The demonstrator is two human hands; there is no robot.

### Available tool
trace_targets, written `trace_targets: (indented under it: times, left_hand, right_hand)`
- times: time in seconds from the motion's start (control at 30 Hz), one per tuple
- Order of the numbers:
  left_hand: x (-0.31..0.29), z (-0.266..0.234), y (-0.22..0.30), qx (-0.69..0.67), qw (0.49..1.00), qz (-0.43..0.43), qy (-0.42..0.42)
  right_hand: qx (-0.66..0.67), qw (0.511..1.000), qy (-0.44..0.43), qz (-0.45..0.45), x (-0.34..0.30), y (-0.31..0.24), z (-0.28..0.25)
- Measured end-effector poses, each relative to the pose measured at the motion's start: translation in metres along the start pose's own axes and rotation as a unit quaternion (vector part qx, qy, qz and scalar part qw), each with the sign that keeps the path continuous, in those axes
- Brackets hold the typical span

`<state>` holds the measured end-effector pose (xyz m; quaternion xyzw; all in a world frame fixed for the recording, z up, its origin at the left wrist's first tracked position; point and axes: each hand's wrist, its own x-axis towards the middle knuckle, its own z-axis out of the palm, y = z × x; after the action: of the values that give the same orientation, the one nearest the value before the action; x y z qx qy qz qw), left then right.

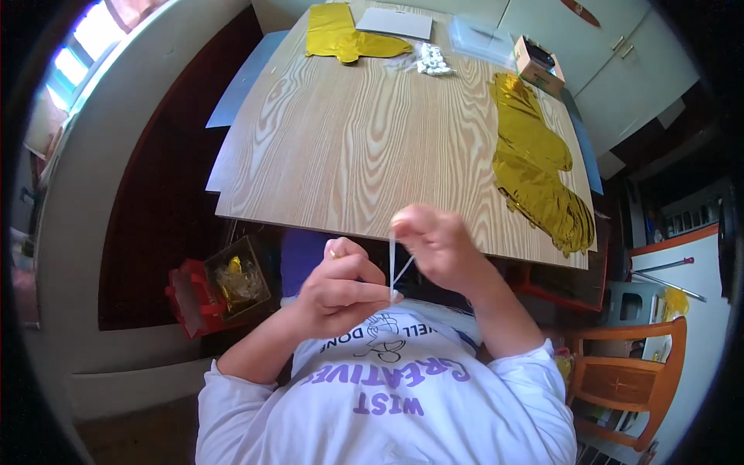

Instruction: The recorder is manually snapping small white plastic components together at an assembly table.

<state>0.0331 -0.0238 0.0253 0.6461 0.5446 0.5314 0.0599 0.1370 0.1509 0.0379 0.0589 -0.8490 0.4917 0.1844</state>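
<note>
From left hand (341, 288) to right hand (439, 246), white strip (392, 267) stretches lengthwise.

the wood-grained table (349, 155) bears gold foil (328, 31) far left, a pale slab (395, 23), white bundle (432, 60), clear plastic (479, 37), open box (539, 75) and gold sheets (533, 151) at right.

1. My left forearm (260, 345): bare, angled up and inward from the lower left.
2. My left hand (341, 287): fingers curled, tips pinched, directed rightward.
3. My right forearm (508, 314): bare, leaning leftward.
4. My right hand (435, 244): higher, apart from the left, thumb and forefinger pinched, slightly blurred.
</note>
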Motion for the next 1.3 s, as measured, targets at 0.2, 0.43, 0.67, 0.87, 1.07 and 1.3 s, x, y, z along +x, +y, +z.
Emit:
trace_targets:
  times: [0.2,0.43,0.67,0.87,1.07,1.3]
  left_hand:
    - [-0.008,-0.008,-0.03,0.178,0.984,-0.009,0.019]
    - [-0.001,-0.008,-0.032,0.158,0.986,-0.022,0.054]
    - [0.005,-0.006,-0.015,-0.098,0.967,-0.171,0.158]
    - [0.005,0.011,-0.013,-0.077,0.995,-0.063,0.021]
    - [-0.001,0.009,-0.033,0.035,0.999,-0.022,-0.022]
    - [0.002,-0.002,-0.037,0.07,0.988,-0.112,0.082]
  right_hand:
    - [-0.012,0.992,-0.043,-0.12,-0.009,-0.004,0.002]
    - [0.028,0.989,-0.111,-0.096,-0.025,-0.005,0.017]
    - [0.041,0.99,-0.095,-0.096,-0.025,0.022,0.024]
    - [0.017,1.0,-0.02,-0.003,-0.009,0.007,-0.011]
    - [0.04,0.998,-0.026,-0.047,-0.01,-0.002,-0.012]
    - [0.026,0.993,-0.093,-0.064,-0.016,-0.007,0.002]
